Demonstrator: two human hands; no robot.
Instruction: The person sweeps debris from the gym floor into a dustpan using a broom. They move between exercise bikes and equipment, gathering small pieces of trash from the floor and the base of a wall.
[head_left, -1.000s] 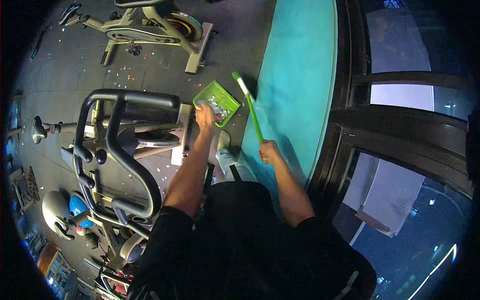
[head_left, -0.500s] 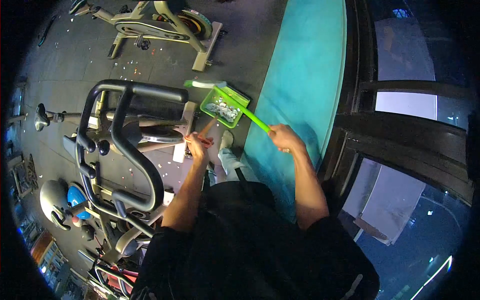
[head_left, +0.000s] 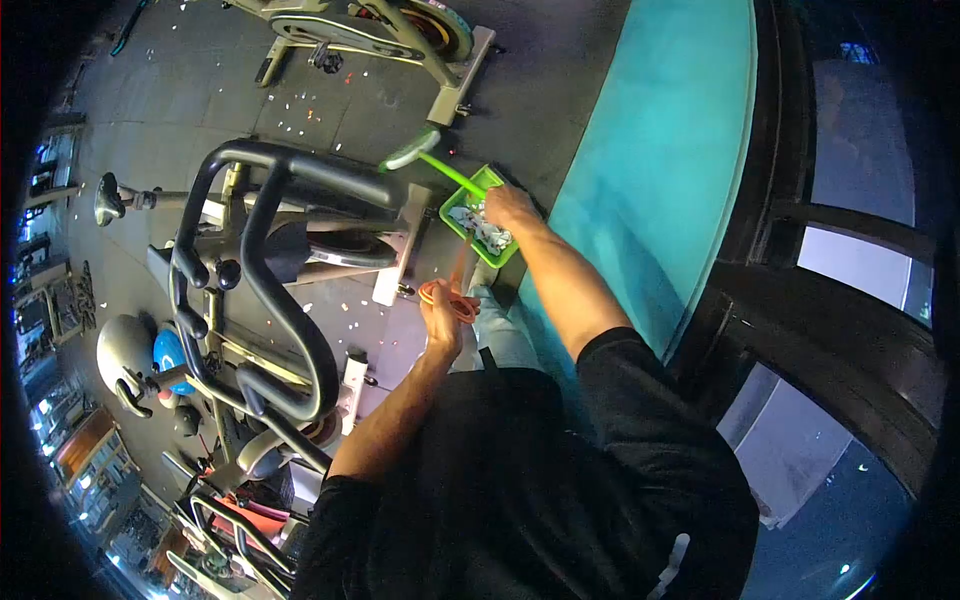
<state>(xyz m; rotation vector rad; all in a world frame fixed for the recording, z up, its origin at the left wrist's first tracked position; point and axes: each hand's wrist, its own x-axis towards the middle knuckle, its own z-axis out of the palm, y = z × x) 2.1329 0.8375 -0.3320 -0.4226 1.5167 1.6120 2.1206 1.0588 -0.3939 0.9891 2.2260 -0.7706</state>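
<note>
My right hand (head_left: 512, 208) is closed around the green stick of a broom (head_left: 452, 174), just above the dustpan's far right side. The broom's head (head_left: 412, 150), with pale and green bristles, points left, beyond the dustpan. A green dustpan (head_left: 507, 257) rests near my feet, holding a heap of white paper scraps (head_left: 487, 234). Its orange handle (head_left: 459, 268) rises toward me, and my left hand (head_left: 441, 322) is wrapped round the looped upper end. My right hand and forearm hide part of the dustpan and the rest of the broom stick.
An exercise bike with black handlebars (head_left: 268, 225) stands close on my left, another bike (head_left: 445, 95) ahead. Scraps (head_left: 310, 112) dot the dark floor. A turquoise strip (head_left: 640, 170) runs along dark window frames on the right. Exercise balls (head_left: 126, 352) lie at far left.
My right hand has moved forward and left, down to the dustpan, and the broom's head has swung past it. The view has shifted; my left hand keeps hold of the dustpan's handle.
</note>
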